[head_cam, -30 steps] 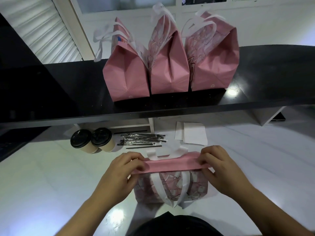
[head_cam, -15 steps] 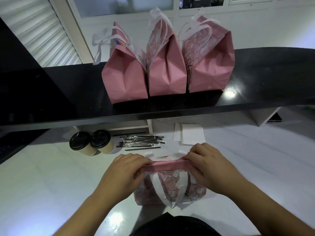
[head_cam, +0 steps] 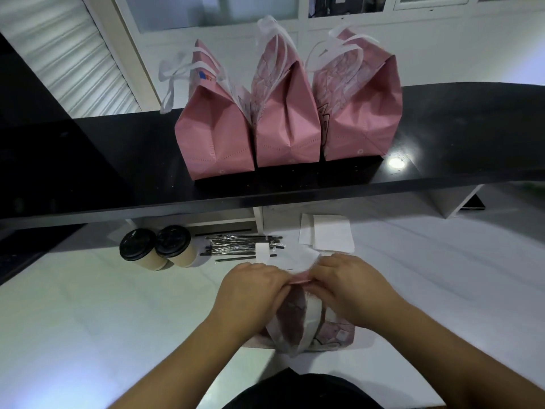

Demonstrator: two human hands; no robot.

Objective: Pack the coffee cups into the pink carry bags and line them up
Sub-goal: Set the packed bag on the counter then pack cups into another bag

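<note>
Here, below the black shelf [head_cam: 442,137], your left hand [head_cam: 250,293] and right hand [head_cam: 348,290] pinch the patterned pink fabric carry bag [head_cam: 295,326] shut; next, you lift it up beside the row.

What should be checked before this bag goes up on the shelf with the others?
1. Both hands on the bag top: ok; the left hand and right hand pinch the near bag shut.
2. Cups inside that bag: cannot tell.
3. Space on the black shelf: ok, bare surface right of the three bags.
4. Row upright: ok.
5. Cups left to pack: not ok; two lidded cups stand on the white counter.
</note>
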